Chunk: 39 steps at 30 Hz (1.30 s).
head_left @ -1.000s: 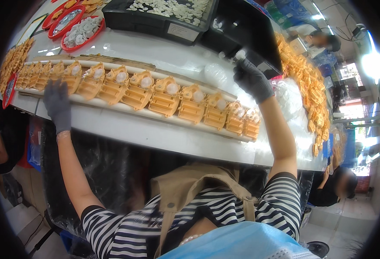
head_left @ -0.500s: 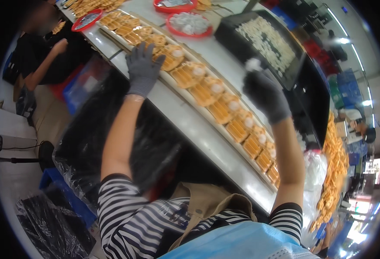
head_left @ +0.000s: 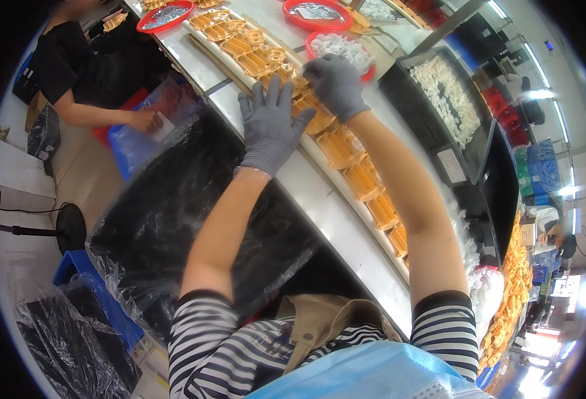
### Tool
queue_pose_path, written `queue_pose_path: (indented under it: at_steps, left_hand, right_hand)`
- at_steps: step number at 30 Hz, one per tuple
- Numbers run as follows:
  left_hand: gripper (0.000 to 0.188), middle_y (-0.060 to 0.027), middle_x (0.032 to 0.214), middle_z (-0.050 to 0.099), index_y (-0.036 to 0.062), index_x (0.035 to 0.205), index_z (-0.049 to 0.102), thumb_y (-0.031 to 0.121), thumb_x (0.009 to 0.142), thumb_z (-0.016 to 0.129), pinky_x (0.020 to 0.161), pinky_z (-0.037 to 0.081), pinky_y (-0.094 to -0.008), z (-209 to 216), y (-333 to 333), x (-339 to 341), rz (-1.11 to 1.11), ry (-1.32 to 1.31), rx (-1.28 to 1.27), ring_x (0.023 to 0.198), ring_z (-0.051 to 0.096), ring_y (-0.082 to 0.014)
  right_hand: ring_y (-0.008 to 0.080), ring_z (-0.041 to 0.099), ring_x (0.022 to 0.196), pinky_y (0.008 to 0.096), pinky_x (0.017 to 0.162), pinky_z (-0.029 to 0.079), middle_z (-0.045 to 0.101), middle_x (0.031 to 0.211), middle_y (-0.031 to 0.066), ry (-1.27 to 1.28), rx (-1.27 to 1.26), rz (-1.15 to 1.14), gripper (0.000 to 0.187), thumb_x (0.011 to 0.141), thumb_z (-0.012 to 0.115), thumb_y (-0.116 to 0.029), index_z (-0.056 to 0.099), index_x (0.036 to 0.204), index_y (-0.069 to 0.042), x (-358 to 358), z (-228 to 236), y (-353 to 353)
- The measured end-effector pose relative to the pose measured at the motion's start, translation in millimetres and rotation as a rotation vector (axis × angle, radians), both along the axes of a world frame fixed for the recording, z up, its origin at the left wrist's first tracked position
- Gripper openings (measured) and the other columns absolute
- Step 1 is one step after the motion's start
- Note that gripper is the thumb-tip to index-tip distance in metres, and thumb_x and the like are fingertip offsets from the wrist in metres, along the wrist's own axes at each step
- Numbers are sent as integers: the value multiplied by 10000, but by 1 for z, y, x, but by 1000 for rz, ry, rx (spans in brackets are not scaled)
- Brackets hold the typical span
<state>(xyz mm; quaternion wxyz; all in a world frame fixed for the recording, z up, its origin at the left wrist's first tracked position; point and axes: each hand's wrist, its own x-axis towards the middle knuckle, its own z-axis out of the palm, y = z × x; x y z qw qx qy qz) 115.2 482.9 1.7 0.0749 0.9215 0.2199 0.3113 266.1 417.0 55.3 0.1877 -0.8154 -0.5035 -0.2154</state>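
A long row of orange moulded plastic parts (head_left: 365, 181) lies in a pale narrow tray (head_left: 321, 166) that slants across the table. My left hand (head_left: 270, 126), in a grey knitted glove, rests with spread fingers at the near side of the row, fingertips touching the parts. Just right of it my right hand (head_left: 336, 83), gloved alike, bends over the row with its fingers drawn together on one part. Whatever those fingers pinch is hidden beneath them. My right forearm covers some of the row.
A black bin (head_left: 409, 100) of small white pieces (head_left: 439, 86) stands on the right. Beyond the row are red bowls with whitish pieces (head_left: 341, 50) and silvery pieces (head_left: 316, 11). Orange parts (head_left: 516, 286) are heaped far right. A co-worker's arm (head_left: 100, 114) shows at left, beside black plastic sheeting (head_left: 173, 219).
My right hand has swung left from beside the black bin to the row, carrying a white piece that is now out of sight. My left hand has shifted right and nearer along the row.
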Motion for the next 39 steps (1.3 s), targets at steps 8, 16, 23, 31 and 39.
queue_pose_path:
  at_steps: [8,16,23,31,39]
  left_hand:
    - [644,-150,1428,397,95,1355,451,577,928,429,1100,208,-571,3,2,-1,-16,19,-34,1325,333,-391]
    - [640,-138,1427,404,92,1334,466,574,913,457,1104,201,-584,-1,3,-4,-32,-8,-39,1324,339,-381]
    - [572,-167,1419,430,93,1325,507,498,921,506,1107,235,-521,-19,11,16,-36,-56,73,1313,372,-369]
    - [487,-202,1401,438,82,1307,521,393,933,543,1068,293,-506,-14,12,6,-131,-118,59,1266,405,-416]
    - [397,-226,1358,474,50,1259,543,294,947,550,1042,317,-507,-23,24,2,-103,-137,130,1249,426,-410]
  right_hand:
    - [266,627,908,376,758,523,649,890,53,-232,-278,-14,143,791,665,-184,720,922,-174,-5,8,4]
    - [269,647,913,360,785,536,661,967,66,-272,-479,112,253,821,617,-104,696,1050,-178,-11,19,-7]
    - [279,643,872,390,758,518,667,925,75,-79,-181,136,140,856,613,-135,681,979,-139,-12,72,-97]
    - [156,654,800,300,751,515,693,903,49,344,119,-464,207,894,607,-115,688,1074,-50,55,115,-385]
    - [243,626,1046,348,919,476,670,1091,117,579,-305,-795,327,866,558,-245,686,1103,-61,214,30,-577]
